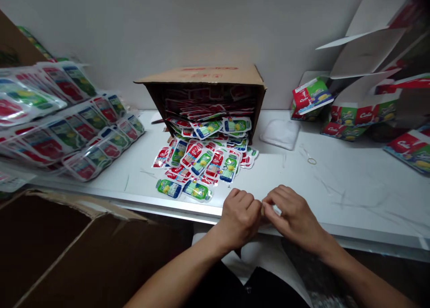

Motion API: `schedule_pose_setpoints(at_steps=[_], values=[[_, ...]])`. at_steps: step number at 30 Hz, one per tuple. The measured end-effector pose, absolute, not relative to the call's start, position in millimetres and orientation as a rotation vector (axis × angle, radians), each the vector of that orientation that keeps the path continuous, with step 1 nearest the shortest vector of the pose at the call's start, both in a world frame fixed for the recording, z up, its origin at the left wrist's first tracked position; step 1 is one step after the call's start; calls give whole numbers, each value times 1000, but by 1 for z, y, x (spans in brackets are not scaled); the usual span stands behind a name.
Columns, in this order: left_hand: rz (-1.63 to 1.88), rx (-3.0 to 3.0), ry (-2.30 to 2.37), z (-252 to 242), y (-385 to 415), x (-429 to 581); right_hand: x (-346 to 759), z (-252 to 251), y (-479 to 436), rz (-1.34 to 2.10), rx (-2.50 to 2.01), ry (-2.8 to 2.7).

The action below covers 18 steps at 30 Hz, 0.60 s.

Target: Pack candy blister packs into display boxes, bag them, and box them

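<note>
At the table's front edge, my left hand [239, 218] is closed in a fist with its knuckles up. My right hand [295, 216] meets it, thumb and index finger pinched together against the left fingers. Whatever may be between the fingers is hidden or too small to name. Just beyond lies a loose heap of bottle-shaped packets, among them a green packet [229, 167] and a red packet [214, 163]. More packets spill from a cardboard box [204, 76] lying on its side with its opening towards me.
Clear-wrapped bundles of packets [80, 124] are stacked at left, above an open carton [83, 250]. Printed display boxes [363, 115] stand at right. A white pouch [280, 133] and a thin rubber band [311, 161] lie on the white table [363, 178].
</note>
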<state>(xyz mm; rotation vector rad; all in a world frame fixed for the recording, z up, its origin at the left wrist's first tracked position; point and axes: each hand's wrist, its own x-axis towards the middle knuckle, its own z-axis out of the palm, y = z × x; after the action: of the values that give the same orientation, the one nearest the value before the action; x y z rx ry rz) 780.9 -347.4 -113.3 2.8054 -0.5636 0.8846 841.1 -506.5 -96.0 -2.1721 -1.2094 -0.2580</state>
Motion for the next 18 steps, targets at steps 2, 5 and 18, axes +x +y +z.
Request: schedule_pose_setpoints(at_steps=[2, 5, 18], values=[[1023, 2768, -547, -112, -353, 785, 840, -99, -501, -114, -2080, -897], [1147, 2677, -554, -113, -356, 785, 850, -111, -497, 71, -1886, -423], [1256, 2250, -22, -166, -327, 764, 935, -196, -574, -136, -1531, 186]])
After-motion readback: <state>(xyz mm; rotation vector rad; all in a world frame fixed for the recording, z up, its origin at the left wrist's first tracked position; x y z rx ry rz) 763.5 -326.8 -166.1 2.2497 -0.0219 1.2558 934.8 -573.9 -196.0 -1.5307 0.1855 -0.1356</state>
